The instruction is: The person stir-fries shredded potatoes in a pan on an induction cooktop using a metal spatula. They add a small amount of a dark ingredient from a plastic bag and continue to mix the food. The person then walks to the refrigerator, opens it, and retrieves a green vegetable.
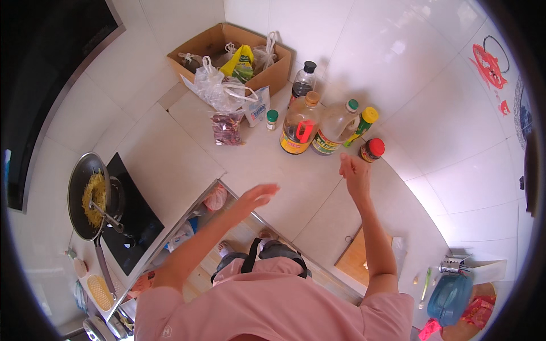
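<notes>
My left hand hovers above the pale tiled counter near its front edge, fingers apart and holding nothing. Farther right, my right hand has its fingers curled in, and no object shows in it. Closest to that hand is a small dark jar with a red lid. Just beyond stand a green-capped plastic jug, mostly clear inside, and a yellow-capped green container. To their left are an orange-capped jug of dark liquid with a red handle, a black-capped bottle and a small green-capped shaker.
A cardboard box with plastic bags fills the back corner, a bag of dried red chillies before it. At left, a wok of yellow shreds sits on a black cooktop. A drawer stands open below. A wooden board lies right.
</notes>
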